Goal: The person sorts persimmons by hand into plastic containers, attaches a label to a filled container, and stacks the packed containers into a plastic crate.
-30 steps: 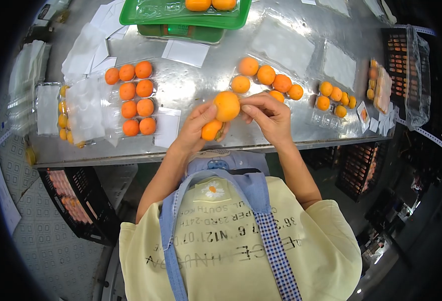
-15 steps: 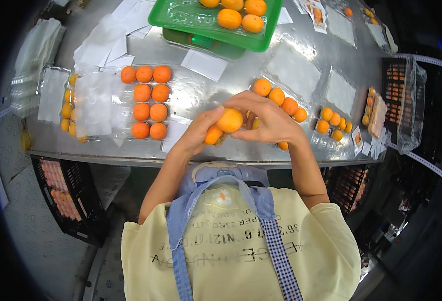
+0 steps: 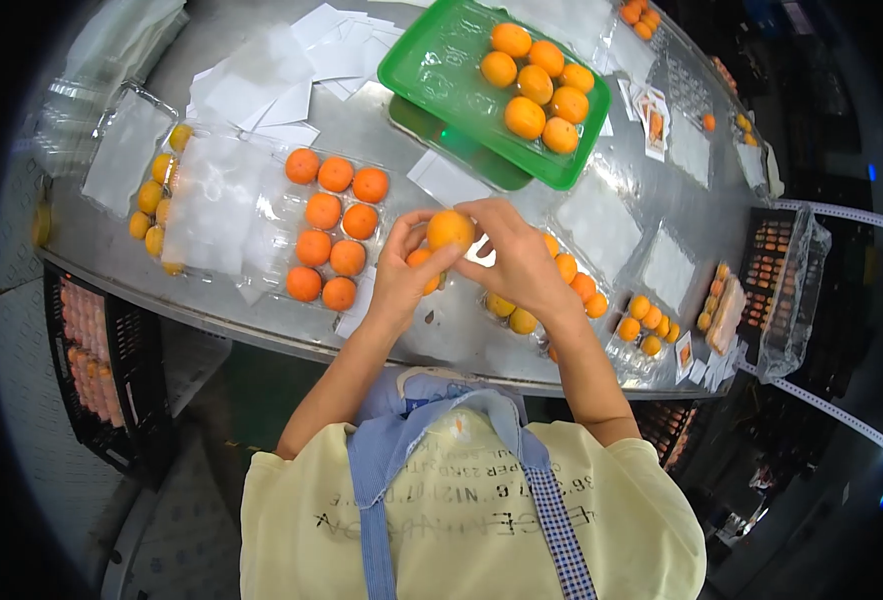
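An orange-yellow mandarin (image 3: 450,230) sits above the front part of the table, between my two hands. My left hand (image 3: 398,277) is closed on it from the left, thumb across its lower side. A second mandarin (image 3: 421,270) shows lower down, within the left palm. On the right, my right hand (image 3: 523,262) curves inward with its fingertips at the upper mandarin's edge. Left of the hands, an open clear clamshell tray (image 3: 273,235) carries deeper-orange mandarins (image 3: 347,257) in rows. More mandarins (image 3: 566,267) lie behind my right hand, partly hidden.
A green tray (image 3: 416,75) with several mandarins in a clear pack rests on a scale (image 3: 461,150). White paper sheets (image 3: 251,90), cards (image 3: 654,120) and filled packs (image 3: 649,325) lie about. Black crates (image 3: 111,370) stand below the table's front edge (image 3: 291,345).
The head view has turned and shifted, so the table appears tilted and more of the green tray shows. My hands still hold the mandarins, with the upper one now sitting higher in the left fingers.
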`<state>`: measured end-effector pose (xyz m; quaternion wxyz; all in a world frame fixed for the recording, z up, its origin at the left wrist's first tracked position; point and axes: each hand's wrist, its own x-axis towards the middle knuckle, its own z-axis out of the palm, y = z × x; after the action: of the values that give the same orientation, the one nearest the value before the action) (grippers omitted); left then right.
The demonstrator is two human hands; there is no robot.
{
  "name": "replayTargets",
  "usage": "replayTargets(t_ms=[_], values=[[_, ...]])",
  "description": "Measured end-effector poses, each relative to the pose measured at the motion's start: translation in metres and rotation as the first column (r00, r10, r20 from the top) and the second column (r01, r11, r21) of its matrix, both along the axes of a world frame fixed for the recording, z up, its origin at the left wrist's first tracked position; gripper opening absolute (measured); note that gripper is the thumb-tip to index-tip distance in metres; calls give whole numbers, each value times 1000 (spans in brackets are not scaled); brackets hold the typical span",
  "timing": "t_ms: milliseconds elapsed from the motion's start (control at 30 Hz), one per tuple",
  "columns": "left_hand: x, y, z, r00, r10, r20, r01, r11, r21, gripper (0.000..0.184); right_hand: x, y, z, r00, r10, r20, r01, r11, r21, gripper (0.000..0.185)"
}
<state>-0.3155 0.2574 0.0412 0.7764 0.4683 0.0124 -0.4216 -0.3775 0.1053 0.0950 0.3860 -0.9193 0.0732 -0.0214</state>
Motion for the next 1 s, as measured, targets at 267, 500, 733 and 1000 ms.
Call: replayTargets(t_ms=[267,500,733,1000], values=[[25,3,-3,993,121,9,-120,987,-103,50,75,-25,9,982,8,187,32,977,-213,47],[28,21,-20,983,47,-175,-101,945,-312,52,147,-61,-13,909,32,416,227,799,-558,44],[23,20,-15,986,96,-133,-125,965,-230,48,154,-69,-21,918,57,391,215,758,-616,40],[22,17,-23,994,58,-94,-76,977,-200,35,153,-69,-18,940,53,337,192,736,-650,43]])
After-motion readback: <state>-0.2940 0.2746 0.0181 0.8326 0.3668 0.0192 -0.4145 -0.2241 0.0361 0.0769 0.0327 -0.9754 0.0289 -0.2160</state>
